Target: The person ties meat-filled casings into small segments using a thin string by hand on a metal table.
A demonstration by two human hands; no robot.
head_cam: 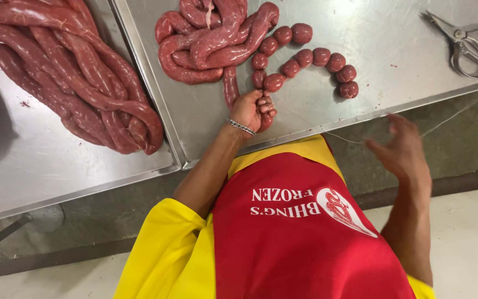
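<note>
While the left hand point(252, 109) is clamped on a sausage link point(265, 117) at the steel tabletop's point(383, 50) near edge, the right hand point(402, 147) hangs off it, fingers spread, pulling thin string point(443, 120). Tied round links point(316, 58) curve beyond; scissors point(466, 43) lie far right.

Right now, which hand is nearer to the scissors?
Right. The right hand hovers off the table edge, below and left of the scissors; the left hand grips sausage links much farther left.

sausage links point(305, 58) red-brown | tray point(394, 50) silver | apron point(305, 243) red
</note>
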